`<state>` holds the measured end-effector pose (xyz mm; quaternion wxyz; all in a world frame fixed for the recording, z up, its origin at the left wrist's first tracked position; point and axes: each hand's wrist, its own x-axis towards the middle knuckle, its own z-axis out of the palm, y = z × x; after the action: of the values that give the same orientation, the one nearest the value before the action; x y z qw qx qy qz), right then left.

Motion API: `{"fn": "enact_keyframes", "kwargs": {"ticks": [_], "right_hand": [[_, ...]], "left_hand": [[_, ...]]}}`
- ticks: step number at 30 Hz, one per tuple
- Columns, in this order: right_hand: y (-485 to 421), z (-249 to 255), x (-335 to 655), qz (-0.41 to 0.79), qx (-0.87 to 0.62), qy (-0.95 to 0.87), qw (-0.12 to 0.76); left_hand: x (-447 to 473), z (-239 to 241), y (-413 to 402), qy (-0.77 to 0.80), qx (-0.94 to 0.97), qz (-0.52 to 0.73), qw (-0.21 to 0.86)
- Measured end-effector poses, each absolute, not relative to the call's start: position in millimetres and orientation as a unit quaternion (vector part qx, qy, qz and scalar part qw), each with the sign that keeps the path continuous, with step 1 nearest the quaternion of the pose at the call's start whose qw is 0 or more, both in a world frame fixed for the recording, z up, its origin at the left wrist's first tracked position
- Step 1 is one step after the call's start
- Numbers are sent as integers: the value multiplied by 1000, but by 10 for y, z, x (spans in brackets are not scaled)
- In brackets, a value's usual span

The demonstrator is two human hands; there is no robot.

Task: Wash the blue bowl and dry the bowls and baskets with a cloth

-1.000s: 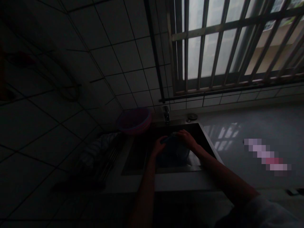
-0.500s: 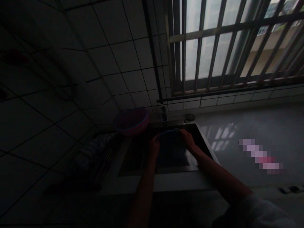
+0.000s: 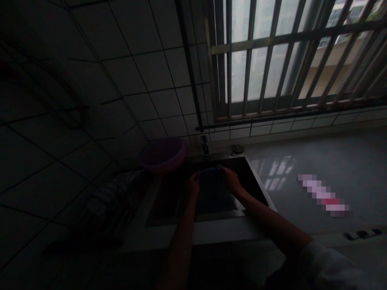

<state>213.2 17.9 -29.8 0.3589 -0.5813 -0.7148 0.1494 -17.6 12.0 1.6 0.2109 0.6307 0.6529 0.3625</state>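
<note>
Both my hands are over the steel sink, gripping a dark blue thing with a curved, lighter blue upper edge. It is too dark to tell its kind. My left hand is closed on the left end of that edge. On the right end, my right hand is closed too, with a small greyish bit showing by its fingertips. The lower part of the blue thing hangs down into the sink. Just behind stands the faucet.
A pink basin sits at the sink's back left corner. Left of the sink lie a striped cloth and some thin rods. A round metal drain piece rests behind the sink. A blurred-out pink item lies on the right counter.
My view has shifted slightly, so the scene sits a little further left. Both hands keep their hold on the blue thing; its upper edge looks a bit flatter and my hands slightly closer together.
</note>
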Motion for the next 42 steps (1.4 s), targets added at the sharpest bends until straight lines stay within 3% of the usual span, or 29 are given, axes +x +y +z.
{"fn": "enact_keyframes", "kwargs": {"ticks": [6,13,20,27,35,42], "right_hand": [[174,-341,1864,137,-472,-800,344],[269,-315,2271,164,-614,-653,411],[176,-296,1894,152,-468,-792,363],[269,-264,2318,162,-635,-654,379],[217,-346,1912,126,-452,-796,382],[347,-374,2423,139,-610,-644,440]], "left_hand": [[-29,-7,146,616,680,312,246],[-200,164,125,704,623,312,139],[64,166,39,619,734,228,160],[-176,171,77,715,599,335,131],[26,127,15,598,724,282,196],[-112,98,84,676,601,395,161]]}}
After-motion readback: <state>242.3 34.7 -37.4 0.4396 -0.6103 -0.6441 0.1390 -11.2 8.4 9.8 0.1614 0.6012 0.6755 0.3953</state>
